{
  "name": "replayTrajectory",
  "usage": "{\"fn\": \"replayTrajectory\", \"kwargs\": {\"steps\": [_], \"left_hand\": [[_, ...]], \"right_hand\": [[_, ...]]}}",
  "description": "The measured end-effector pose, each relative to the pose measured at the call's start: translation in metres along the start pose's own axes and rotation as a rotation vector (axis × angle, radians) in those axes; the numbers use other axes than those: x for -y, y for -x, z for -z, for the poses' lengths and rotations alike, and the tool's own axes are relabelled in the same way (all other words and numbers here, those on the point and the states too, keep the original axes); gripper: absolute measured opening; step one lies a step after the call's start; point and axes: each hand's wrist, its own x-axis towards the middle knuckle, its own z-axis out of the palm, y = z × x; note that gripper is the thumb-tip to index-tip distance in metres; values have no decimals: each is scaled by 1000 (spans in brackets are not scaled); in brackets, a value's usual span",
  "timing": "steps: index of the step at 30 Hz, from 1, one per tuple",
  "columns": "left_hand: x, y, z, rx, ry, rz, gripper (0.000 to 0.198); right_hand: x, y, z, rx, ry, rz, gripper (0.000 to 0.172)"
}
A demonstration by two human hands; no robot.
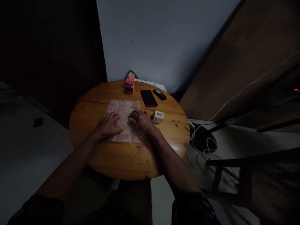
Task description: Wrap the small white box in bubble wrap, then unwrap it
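Observation:
A sheet of bubble wrap [124, 107] lies spread on the round wooden table [122, 159]. My left hand [109, 125] rests on its left side, fingers stretched out and apart. On the right side of the sheet lies my right hand [141, 121], palm down, its fingers bent a little over the plastic. Neither hand lifts anything. Just right of my right hand stands a small white box [157, 116] with a red mark.
Toward the wall are an orange tape dispenser [129, 82], a dark smartphone [149, 98] and a small keypad phone [160, 94]. White cables [207, 153] coil on the floor at the right, near a dark wooden stool [243, 178].

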Motion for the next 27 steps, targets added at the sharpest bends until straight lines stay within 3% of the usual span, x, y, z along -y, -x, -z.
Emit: {"fn": "replayTrajectory", "kwargs": {"steps": [5,7,10,12,14,17,22,24,27], "left_hand": [[-1,1,1,75,-67,-3,72],[-2,2,2,88,-60,-1,78],[-1,0,1,45,-12,2,75],[1,-1,0,-34,40,6,67],[4,-4,-1,-127,87,33,58],[8,-6,-1,-200,102,112,51],[9,-7,-1,-176,84,155,51],[9,-7,-2,-174,96,162,50],[9,-7,-4,-174,113,165,49]], "right_hand": [[-40,21,35,-391,-107,-236,33],[-61,35,47,-352,-135,-343,54],[-83,53,55,-161,-212,-433,72],[-87,58,54,-81,-235,-474,68],[-84,56,53,-103,-218,-485,58],[-69,44,52,-254,-264,-391,46],[-25,18,33,-523,-550,-16,46],[-10,10,17,-492,-554,60,47],[2,2,-7,-234,-407,76,54]]}}
